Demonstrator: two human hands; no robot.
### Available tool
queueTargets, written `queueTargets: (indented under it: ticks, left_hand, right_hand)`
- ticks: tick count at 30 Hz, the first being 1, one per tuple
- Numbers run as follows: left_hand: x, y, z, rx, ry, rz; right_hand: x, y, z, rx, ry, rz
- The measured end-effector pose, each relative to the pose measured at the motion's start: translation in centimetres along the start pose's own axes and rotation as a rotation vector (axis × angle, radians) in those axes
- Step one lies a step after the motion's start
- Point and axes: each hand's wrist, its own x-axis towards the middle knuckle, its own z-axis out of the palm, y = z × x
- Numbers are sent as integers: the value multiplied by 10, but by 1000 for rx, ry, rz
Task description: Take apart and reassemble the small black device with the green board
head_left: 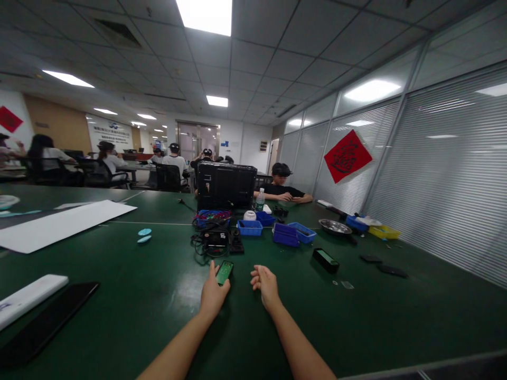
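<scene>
My left hand (214,293) grips a small green circuit board (225,272) set in a dark frame, with the thumb along its near edge and a finger on its left side. To the right of the board, apart from it, my right hand (266,285) hovers over the table with its fingers loosely curled and a little apart. I see nothing held in it. Beyond the board lies a black device with coiled cables (216,238). A black open case with a green panel inside (325,259) rests further right.
The green table (158,316) carries blue bins (250,228), a metal bowl (335,227), a yellow tray (384,232) and flat black pieces (392,271). A black monitor (226,184) stands behind. White (31,298) and black slabs (47,322) lie left. A co-worker (281,182) sits across.
</scene>
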Motion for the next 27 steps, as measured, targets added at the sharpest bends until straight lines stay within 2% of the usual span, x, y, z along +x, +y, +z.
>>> queueTargets:
  ticks: [6,10,13,16,19,22,27]
  left_hand:
    - [13,-22,-52,127,97,-92]
    - [29,-43,-91,219,190,-169]
    - [36,-52,-112,194,300,-212]
    - [40,-57,-120,90,450,-195]
    - [44,-59,-119,65,552,-171]
    - [48,-59,-117,139,544,-172]
    - [51,-59,-113,328,429,-158]
  right_hand:
    - [4,0,1,-81,-4,-1]
    - [14,1,7,-368,-27,-27]
    - [23,1,11,-548,-23,-61]
    - [33,3,13,-587,17,-142]
    - [44,7,10,-520,83,-187]
    - [52,10,4,-378,132,-162]
    - [61,6,-6,-220,169,-121]
